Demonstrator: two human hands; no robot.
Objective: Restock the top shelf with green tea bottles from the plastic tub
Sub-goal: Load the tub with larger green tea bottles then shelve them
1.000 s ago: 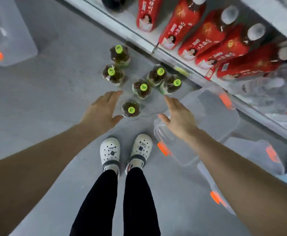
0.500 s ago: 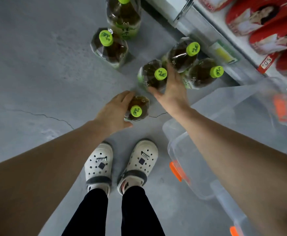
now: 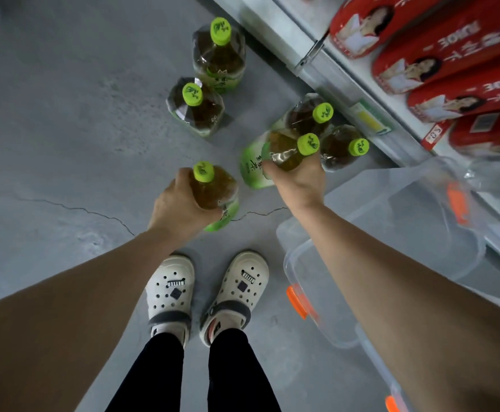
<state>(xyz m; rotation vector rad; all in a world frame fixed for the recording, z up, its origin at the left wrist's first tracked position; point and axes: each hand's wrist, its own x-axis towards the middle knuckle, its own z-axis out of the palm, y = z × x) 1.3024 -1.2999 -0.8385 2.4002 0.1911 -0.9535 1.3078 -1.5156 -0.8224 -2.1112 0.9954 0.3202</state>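
Observation:
Several green tea bottles with lime caps are on the grey floor below me. My left hand (image 3: 177,208) grips one bottle (image 3: 217,188) around its shoulder. My right hand (image 3: 297,179) grips another bottle (image 3: 284,153), which is tilted with its cap pointing right. Two more bottles (image 3: 343,147) stand just beyond my right hand against the shelf base. Two others (image 3: 196,107) stand farther away on the left. The clear plastic tub (image 3: 299,263) with orange latches sits on the floor under my right forearm.
A metal shelf edge (image 3: 326,66) runs diagonally at the upper right, carrying red-labelled bottles (image 3: 438,63). My feet in white clogs (image 3: 207,292) stand directly below the hands. A crack runs across the concrete floor (image 3: 64,129).
Both hands have gone from reaching toward the bottles to gripping one each. The right-hand bottle has tipped over to the right. The view has moved closer to the floor.

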